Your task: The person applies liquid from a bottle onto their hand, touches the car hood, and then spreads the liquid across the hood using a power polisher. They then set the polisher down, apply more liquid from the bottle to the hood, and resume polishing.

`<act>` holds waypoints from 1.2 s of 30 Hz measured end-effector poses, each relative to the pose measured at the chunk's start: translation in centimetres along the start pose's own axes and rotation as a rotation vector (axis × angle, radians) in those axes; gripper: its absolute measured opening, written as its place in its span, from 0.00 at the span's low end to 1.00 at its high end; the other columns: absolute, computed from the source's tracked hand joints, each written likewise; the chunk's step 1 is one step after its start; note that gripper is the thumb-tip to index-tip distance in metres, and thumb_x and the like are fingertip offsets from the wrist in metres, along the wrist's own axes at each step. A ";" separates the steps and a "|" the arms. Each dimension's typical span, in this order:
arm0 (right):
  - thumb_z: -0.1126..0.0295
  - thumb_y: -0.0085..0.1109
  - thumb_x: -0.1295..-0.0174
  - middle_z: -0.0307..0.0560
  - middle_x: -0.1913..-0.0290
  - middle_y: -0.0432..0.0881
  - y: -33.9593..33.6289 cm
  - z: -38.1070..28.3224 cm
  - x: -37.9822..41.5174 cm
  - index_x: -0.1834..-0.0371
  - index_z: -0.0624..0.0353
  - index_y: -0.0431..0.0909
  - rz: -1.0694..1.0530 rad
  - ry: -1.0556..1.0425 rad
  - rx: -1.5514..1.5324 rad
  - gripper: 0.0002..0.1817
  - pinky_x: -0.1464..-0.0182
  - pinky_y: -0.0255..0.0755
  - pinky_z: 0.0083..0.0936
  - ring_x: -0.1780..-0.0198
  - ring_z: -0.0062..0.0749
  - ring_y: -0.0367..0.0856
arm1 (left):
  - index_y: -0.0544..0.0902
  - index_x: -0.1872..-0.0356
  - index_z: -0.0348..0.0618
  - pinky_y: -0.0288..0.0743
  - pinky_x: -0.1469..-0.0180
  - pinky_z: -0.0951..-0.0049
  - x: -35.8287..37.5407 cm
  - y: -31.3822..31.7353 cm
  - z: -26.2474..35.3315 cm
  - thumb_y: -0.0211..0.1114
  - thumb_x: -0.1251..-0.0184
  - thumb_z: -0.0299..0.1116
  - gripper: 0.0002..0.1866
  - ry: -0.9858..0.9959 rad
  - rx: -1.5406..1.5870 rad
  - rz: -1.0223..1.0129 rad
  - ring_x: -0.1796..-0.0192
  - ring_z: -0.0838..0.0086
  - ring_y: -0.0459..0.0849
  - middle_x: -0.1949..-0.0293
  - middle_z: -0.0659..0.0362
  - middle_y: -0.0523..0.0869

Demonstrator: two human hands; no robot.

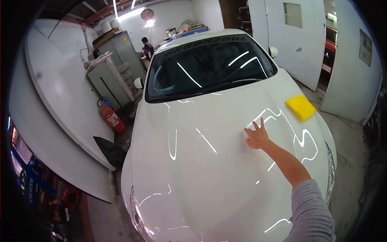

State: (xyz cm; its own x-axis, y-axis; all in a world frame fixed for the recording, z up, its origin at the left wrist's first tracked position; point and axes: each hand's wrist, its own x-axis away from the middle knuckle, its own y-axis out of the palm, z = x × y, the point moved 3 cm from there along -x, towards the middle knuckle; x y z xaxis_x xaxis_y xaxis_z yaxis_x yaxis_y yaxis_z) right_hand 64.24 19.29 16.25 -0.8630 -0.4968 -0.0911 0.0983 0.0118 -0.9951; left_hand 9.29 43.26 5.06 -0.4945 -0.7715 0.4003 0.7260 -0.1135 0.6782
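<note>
My right hand (pixel 256 136) reaches out over the white car hood (pixel 189 169) from the lower right. Its fingers are spread, the tips at or just above the glossy paint, and I see nothing held in it. A folded yellow cloth (pixel 300 108) lies on the hood's right edge, up and to the right of my hand. Beyond the hood is the dark windshield (pixel 209 66), with bright strips of light reflected in it. My left hand is out of view.
On the left, a red fire extinguisher (pixel 113 117) stands by a grey cabinet (pixel 111 82). A person (pixel 148 47) is at the back beside the car. White doors (pixel 296 40) stand partly open on the right. Shelving and boxes line the rear wall.
</note>
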 end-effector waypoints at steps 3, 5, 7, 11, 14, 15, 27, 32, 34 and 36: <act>0.64 0.51 0.42 0.40 0.52 0.83 -0.3 -2.7 4.9 0.30 0.55 0.59 0.219 -0.005 -0.300 0.34 0.27 0.28 0.64 0.30 0.47 0.62 | 0.73 0.41 0.33 0.79 0.45 0.58 0.3 4.7 -1.5 0.62 0.32 0.45 0.27 0.084 -0.083 -0.048 0.47 0.57 0.83 0.46 0.47 0.81; 0.65 0.56 0.42 0.45 0.42 0.77 1.5 -7.1 12.0 0.31 0.54 0.62 0.202 -0.036 -0.732 0.33 0.26 0.33 0.59 0.34 0.46 0.66 | 0.73 0.42 0.32 0.80 0.46 0.58 0.2 8.5 -3.0 0.62 0.32 0.44 0.27 0.079 -0.091 -0.120 0.49 0.58 0.83 0.47 0.48 0.82; 0.70 0.54 0.35 0.43 0.37 0.73 3.6 -12.5 19.4 0.36 0.56 0.68 -0.206 -0.018 -1.765 0.23 0.31 0.58 0.35 0.35 0.33 0.67 | 0.70 0.41 0.36 0.80 0.48 0.59 0.8 11.9 -4.1 0.63 0.32 0.45 0.27 0.133 -0.120 -0.209 0.51 0.58 0.83 0.48 0.50 0.81; 0.72 0.47 0.29 0.48 0.37 0.74 -1.0 -17.2 29.0 0.33 0.58 0.64 -0.533 0.306 -2.174 0.21 0.35 0.67 0.31 0.35 0.32 0.71 | 0.67 0.41 0.38 0.78 0.46 0.56 3.4 17.6 -5.4 0.66 0.33 0.37 0.25 0.175 -0.161 -0.365 0.50 0.54 0.82 0.46 0.50 0.78; 0.72 0.45 0.27 0.52 0.38 0.73 -2.0 -17.4 31.7 0.34 0.61 0.63 -0.512 0.396 -2.344 0.19 0.37 0.71 0.36 0.36 0.38 0.72 | 0.66 0.41 0.38 0.77 0.44 0.56 5.7 20.2 -6.1 0.67 0.35 0.32 0.26 0.180 -0.189 -0.430 0.49 0.53 0.82 0.46 0.49 0.78; 0.71 0.46 0.27 0.51 0.40 0.75 -2.3 -17.3 32.1 0.35 0.62 0.63 -0.483 0.405 -2.385 0.19 0.38 0.73 0.35 0.36 0.36 0.72 | 0.66 0.40 0.39 0.77 0.44 0.56 6.5 20.5 -5.9 0.67 0.34 0.32 0.26 0.179 -0.209 -0.470 0.48 0.53 0.82 0.46 0.49 0.78; 0.73 0.46 0.28 0.55 0.42 0.74 -4.6 -14.9 34.0 0.36 0.64 0.62 -0.380 0.341 -2.609 0.18 0.40 0.76 0.51 0.38 0.42 0.74 | 0.64 0.41 0.40 0.79 0.45 0.58 9.6 22.3 -6.7 0.67 0.35 0.34 0.27 0.186 -0.263 -0.587 0.49 0.55 0.82 0.47 0.49 0.78; 0.72 0.48 0.29 0.56 0.40 0.70 -4.5 -14.4 34.2 0.35 0.66 0.59 -0.455 0.353 -2.731 0.22 0.40 0.78 0.47 0.38 0.41 0.73 | 0.64 0.41 0.39 0.79 0.45 0.57 9.9 22.6 -6.6 0.68 0.35 0.34 0.27 0.220 -0.298 -0.576 0.49 0.54 0.83 0.47 0.49 0.78; 0.72 0.48 0.29 0.56 0.40 0.70 -4.3 -14.4 34.1 0.34 0.66 0.58 -0.433 0.372 -2.727 0.22 0.41 0.78 0.48 0.37 0.41 0.73 | 0.64 0.41 0.39 0.79 0.45 0.57 9.7 22.5 -6.6 0.68 0.35 0.35 0.27 0.224 -0.312 -0.572 0.49 0.54 0.83 0.47 0.49 0.78; 0.73 0.48 0.29 0.57 0.40 0.71 -3.9 -14.5 34.0 0.34 0.66 0.57 -0.446 0.402 -2.750 0.23 0.40 0.77 0.50 0.37 0.42 0.73 | 0.64 0.41 0.39 0.79 0.45 0.57 9.2 22.4 -6.8 0.68 0.35 0.35 0.27 0.228 -0.318 -0.572 0.50 0.54 0.83 0.47 0.49 0.78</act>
State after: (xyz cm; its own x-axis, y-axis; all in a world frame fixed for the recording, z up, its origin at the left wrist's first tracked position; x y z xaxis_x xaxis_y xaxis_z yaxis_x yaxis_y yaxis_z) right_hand 27.33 14.96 16.49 -0.6915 -0.6784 0.2482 -0.0758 0.4097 0.9090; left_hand 24.25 29.34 19.76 -0.7542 -0.6438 -0.1293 0.5029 -0.6929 0.5168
